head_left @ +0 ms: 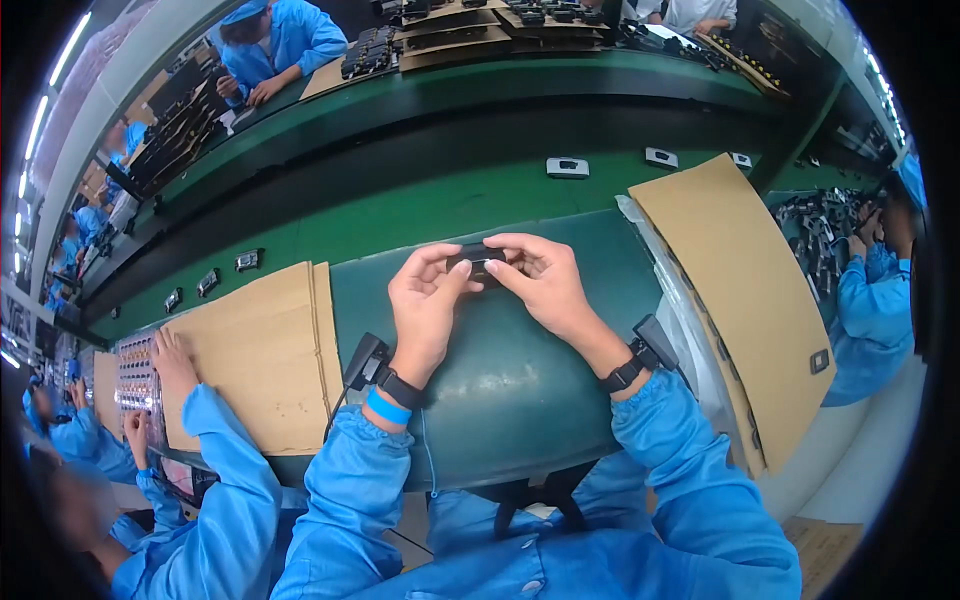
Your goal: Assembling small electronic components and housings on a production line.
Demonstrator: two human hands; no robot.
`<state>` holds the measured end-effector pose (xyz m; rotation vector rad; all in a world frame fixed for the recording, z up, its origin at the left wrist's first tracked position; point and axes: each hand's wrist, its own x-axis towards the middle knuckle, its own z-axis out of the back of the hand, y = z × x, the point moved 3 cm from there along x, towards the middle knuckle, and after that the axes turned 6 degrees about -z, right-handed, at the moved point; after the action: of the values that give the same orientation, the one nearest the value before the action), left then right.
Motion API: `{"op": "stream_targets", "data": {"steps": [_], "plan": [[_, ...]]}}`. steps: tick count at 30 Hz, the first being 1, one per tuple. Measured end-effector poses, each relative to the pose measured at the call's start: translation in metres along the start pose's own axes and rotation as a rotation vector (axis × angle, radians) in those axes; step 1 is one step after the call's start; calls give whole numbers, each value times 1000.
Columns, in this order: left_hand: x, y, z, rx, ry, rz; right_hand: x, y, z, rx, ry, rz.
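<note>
Between my two hands is a small black rectangular part (477, 254), lifted above the green work mat (500, 385). My left hand (428, 295) grips its left end, thumb on the near face and fingers behind. The right hand (545, 280) pinches the other end the same way, so both thumbs nearly meet in front. Much of the part is covered by my fingers, and its exact kind cannot be made out. Black straps with small devices sit on both wrists, and a blue band with a cord circles my left wrist.
Brown cardboard sheets (262, 365) lie at left, beside a co-worker's arm and a tray of small parts (138, 378). A cardboard-topped stack (735, 300) stands at right. Beyond the mat, a green conveyor (420, 215) carries several small units, including a white-and-black one (567, 168).
</note>
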<state>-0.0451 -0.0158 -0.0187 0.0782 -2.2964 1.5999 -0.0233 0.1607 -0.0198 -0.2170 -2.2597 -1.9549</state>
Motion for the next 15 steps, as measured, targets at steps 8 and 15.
{"op": "stream_targets", "data": {"steps": [8,15], "plan": [[-3,4,1,141,60,41,-3,11,-3,-174,18,68],[2,8,-12,0,105,120,-70,51,9,-398,-164,291]]}}
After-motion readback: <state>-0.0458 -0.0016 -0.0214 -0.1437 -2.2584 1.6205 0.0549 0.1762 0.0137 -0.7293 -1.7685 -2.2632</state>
